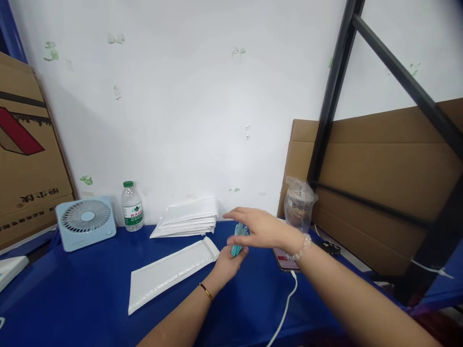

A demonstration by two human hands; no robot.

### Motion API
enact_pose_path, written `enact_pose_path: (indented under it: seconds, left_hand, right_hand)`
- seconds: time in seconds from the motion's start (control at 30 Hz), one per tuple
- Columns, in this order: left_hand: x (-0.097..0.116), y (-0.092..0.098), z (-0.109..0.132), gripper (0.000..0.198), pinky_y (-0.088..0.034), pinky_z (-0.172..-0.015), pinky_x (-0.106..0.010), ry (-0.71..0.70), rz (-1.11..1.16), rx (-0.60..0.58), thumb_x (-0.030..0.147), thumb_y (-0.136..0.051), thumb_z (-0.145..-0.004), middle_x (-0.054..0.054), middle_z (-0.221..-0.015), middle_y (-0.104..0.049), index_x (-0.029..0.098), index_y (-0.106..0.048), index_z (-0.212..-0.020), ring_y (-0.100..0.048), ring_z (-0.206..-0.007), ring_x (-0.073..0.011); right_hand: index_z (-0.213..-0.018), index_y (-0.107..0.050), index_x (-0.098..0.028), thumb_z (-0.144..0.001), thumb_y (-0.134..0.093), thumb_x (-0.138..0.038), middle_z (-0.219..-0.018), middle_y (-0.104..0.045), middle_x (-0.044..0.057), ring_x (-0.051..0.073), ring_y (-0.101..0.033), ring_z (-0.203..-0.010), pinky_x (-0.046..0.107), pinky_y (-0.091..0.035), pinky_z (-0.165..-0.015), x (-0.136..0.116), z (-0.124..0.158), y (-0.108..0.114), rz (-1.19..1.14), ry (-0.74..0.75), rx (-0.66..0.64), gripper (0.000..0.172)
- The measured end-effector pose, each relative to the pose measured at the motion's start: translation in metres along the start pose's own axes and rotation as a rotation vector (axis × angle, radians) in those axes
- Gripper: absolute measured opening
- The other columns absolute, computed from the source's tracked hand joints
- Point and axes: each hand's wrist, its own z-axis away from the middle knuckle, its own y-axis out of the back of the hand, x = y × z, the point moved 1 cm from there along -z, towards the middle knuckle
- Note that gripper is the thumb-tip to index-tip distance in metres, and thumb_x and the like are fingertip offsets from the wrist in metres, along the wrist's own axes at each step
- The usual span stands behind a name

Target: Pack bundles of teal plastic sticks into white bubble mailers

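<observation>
My left hand (231, 260) is closed around a small teal bundle (239, 236), held upright above the table. Whether the bundle is coiled cord or folded material I cannot tell. Just over it reaches my right hand (256, 227), its fingers stretched out and its thumb apart. The right thumb passes in front of the bundle; contact between them cannot be made out. Left of my left hand lies one flat white padded envelope (170, 270) on the blue table (90, 299). Behind it, against the wall, is a stack of white padded envelopes (190, 217).
A light blue fan (86, 221) and a water bottle (132, 207) stand at the back left. On the right are a bagged drink cup (299, 205) and a phone (285, 260) with a white cable (286, 308). Cardboard (379, 193) and a black metal frame (334, 86) border the right side.
</observation>
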Motion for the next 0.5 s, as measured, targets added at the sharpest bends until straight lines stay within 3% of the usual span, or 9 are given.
enact_pose_path:
  seconds: [0.1,0.2,0.27,0.33,0.4,0.5]
  left_hand:
    - [-0.006,-0.004,0.003,0.042,-0.035,-0.049,-0.026,0.034,0.027,0.017,0.055,-0.049,-0.077,0.002,-0.046,-0.047,0.019,-0.046,-0.055,-0.044,-0.046,-0.0119]
    - [-0.011,-0.009,0.004,0.036,-0.035,-0.05,-0.025,0.055,0.071,0.024,0.047,-0.056,-0.073,0.001,-0.048,-0.051,0.018,-0.048,-0.054,-0.046,-0.047,-0.0113]
    - [-0.013,-0.011,0.005,0.035,-0.033,-0.048,-0.023,0.072,0.111,0.016,0.047,-0.057,-0.072,0.003,-0.046,-0.047,0.018,-0.047,-0.056,-0.042,-0.045,-0.0094]
    - [-0.012,-0.008,0.006,0.037,-0.03,-0.046,-0.023,0.087,0.169,-0.017,0.051,-0.057,-0.073,0.006,-0.045,-0.04,0.018,-0.046,-0.06,-0.035,-0.042,-0.0072]
    - [-0.009,0.0,0.007,0.041,-0.031,-0.047,-0.023,0.092,0.179,-0.063,0.056,-0.058,-0.072,0.007,-0.047,-0.039,0.017,-0.048,-0.064,-0.034,-0.043,-0.0069]
    - [-0.004,0.019,0.008,0.046,-0.037,-0.052,-0.025,0.103,0.018,-0.085,0.058,-0.067,-0.062,0.004,-0.054,-0.048,0.016,-0.054,-0.074,-0.046,-0.05,-0.0111]
  right_hand:
    - [-0.127,-0.05,-0.021,-0.095,-0.033,-0.04,-0.123,-0.056,0.01,0.023,-0.054,-0.109,0.034,-0.043,-0.089,0.001,0.001,-0.027,-0.216,-0.057,0.099,0.041]
    - [-0.116,-0.059,-0.022,-0.096,-0.03,-0.037,-0.115,-0.062,0.009,0.023,-0.057,-0.104,0.037,-0.043,-0.091,0.002,0.001,-0.059,-0.392,-0.098,0.081,0.038]
    - [-0.122,-0.055,-0.025,-0.095,-0.034,-0.039,-0.119,-0.06,0.008,0.023,-0.055,-0.109,0.039,-0.041,-0.094,0.007,0.003,-0.072,-0.609,-0.127,0.12,0.037]
    - [-0.135,-0.04,-0.029,-0.09,-0.047,-0.041,-0.127,-0.055,0.008,0.023,-0.05,-0.117,0.04,-0.038,-0.099,0.016,0.009,-0.078,-0.912,-0.144,0.214,0.047]
    - [-0.14,-0.028,-0.03,-0.079,-0.063,-0.042,-0.132,-0.05,0.009,0.023,-0.047,-0.12,0.042,-0.037,-0.1,0.021,0.016,-0.083,-1.229,-0.126,0.259,0.072]
    - [-0.133,-0.043,-0.022,-0.06,-0.078,-0.046,-0.125,-0.055,0.014,0.029,-0.052,-0.115,0.045,-0.041,-0.095,0.01,0.027,-0.094,-1.558,-0.006,0.03,0.084]
